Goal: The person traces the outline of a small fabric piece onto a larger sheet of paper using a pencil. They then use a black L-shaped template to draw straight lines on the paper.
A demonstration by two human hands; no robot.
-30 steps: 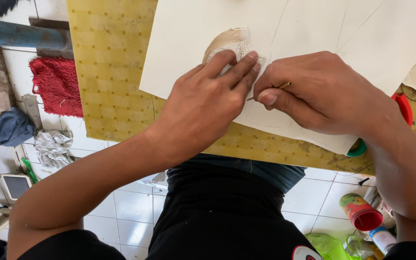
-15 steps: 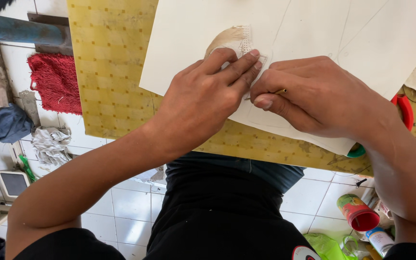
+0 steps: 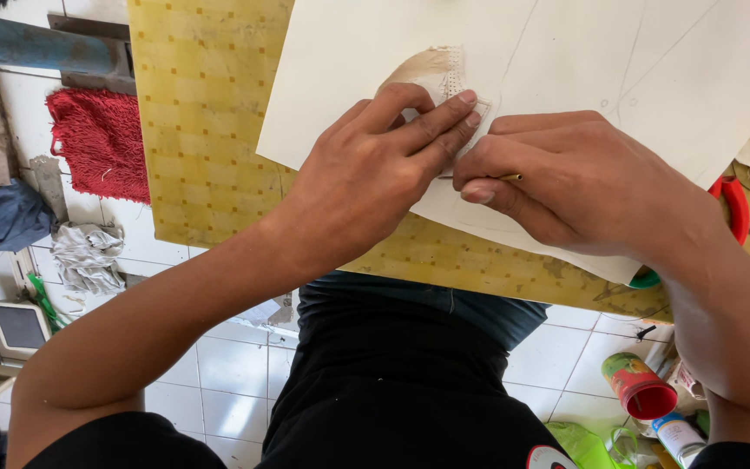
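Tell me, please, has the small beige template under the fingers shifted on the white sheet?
No: the small beige template stays put against the white sheet's left edge.

The left hand [image 3: 366,178] covers most of the small tan piece [image 3: 427,69] on the white sheet [image 3: 583,61], so its lower outline is hidden. The right hand [image 3: 575,187] hides all but the tip of a thin stick, perhaps a pencil [image 3: 510,177]. The sheet runs off the frame's top and right edges. At right, a red ring [image 3: 735,208] is half concealed.
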